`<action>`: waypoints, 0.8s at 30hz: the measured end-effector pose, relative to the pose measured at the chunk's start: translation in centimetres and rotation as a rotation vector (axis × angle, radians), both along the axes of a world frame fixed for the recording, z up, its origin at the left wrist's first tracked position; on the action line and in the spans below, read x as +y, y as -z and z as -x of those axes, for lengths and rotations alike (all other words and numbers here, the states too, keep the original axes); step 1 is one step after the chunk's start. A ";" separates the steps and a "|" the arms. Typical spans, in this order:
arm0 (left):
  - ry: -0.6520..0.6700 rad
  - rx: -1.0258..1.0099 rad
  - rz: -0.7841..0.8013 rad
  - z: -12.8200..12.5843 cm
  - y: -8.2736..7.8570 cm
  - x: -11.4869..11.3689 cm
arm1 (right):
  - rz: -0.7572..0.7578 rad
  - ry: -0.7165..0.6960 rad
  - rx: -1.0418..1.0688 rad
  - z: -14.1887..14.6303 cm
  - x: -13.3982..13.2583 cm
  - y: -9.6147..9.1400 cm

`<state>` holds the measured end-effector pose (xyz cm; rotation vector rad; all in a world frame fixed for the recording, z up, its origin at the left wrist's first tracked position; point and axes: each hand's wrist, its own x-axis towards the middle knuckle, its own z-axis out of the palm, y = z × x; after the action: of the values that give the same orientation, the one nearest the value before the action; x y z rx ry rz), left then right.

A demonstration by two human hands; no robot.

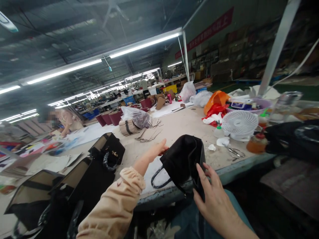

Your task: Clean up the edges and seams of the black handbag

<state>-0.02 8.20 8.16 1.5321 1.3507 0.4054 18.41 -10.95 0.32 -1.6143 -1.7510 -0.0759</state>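
Note:
A black handbag (178, 161) lies tipped over at the table's front edge, its thin looped handle (159, 179) hanging toward me. My right hand (214, 192) grips the bag's near right edge, thumb on one side and fingers on the other. At the bag's far left side is my left hand (156, 152), thumb up and fingers against the bag, their tips partly hidden by it. Several black handbags with beige linings, such as a standing bag (109, 149) with a metal clasp, are to my left.
A white round fan (239, 124), scissors (235, 152) and an amber bottle (256, 143) are on the right of the table (196, 122). Brown pieces (128, 127) lie under plastic farther back. A person (68, 121) works at the far left. A metal post (279, 46) rises at right.

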 end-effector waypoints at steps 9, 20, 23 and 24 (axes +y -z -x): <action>0.246 0.054 -0.393 1.0 1.9 -4.2 | -0.029 0.088 -0.010 -2.1 0.8 1.0; 0.188 0.219 -0.855 -2.0 3.4 -8.8 | 0.059 0.154 0.029 -5.9 2.7 0.9; 0.133 0.314 -0.966 -2.5 3.9 -9.6 | 0.070 0.143 0.025 -5.9 3.0 0.7; 0.120 0.346 -0.995 -2.7 4.0 -9.7 | 0.076 0.139 0.022 -5.9 3.1 0.7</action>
<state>2.67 -1.54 4.16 2.5774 1.3696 0.8429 24.32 -7.87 -0.34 -1.7843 -1.6412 -0.0580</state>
